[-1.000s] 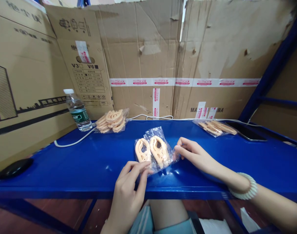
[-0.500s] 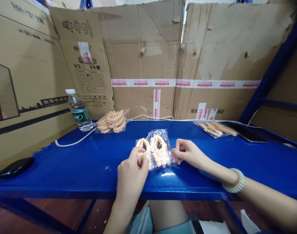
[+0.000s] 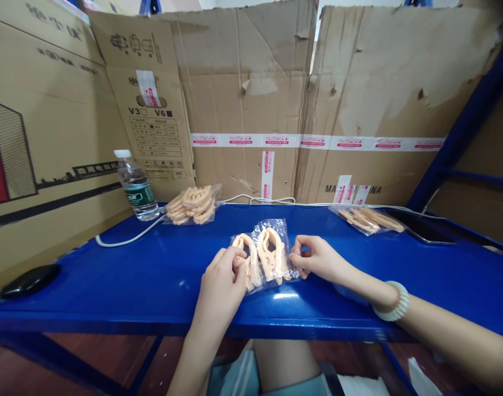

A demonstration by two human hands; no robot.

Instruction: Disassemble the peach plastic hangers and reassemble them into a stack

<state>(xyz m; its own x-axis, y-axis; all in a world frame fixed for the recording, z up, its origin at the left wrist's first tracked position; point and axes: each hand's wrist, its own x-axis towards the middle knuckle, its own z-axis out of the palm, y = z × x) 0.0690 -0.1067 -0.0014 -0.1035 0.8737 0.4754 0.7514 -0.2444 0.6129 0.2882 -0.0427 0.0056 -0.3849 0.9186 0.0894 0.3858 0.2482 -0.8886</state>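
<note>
In front of me on the blue table lies a clear plastic bag (image 3: 272, 224) with two peach-coloured plastic pieces side by side. They look like folded travel hangers (image 3: 272, 256), each with an oval loop at the top and legs toward me. My left hand (image 3: 224, 278) is closed at the left side of the bag, thumb and fingers pinched over the left hanger and partly covering it. The bag's right edge is pinched between the thumb and fingers of my right hand (image 3: 311, 256), which wears a pale beaded bracelet (image 3: 395, 301) at the wrist.
Further bagged peach pieces lie at the back left (image 3: 191, 204) and back right (image 3: 369, 219). A water bottle (image 3: 136, 190), a white cable (image 3: 127, 242), a black mouse (image 3: 31, 280) and a dark phone (image 3: 427, 228) are also on the table (image 3: 152, 297). Cardboard (image 3: 243, 104) walls the back.
The bag's right-hand hanger has turned slightly, and glare on the plastic has faded. Both hands keep their grip with small shifts. The camera view has moved slightly.
</note>
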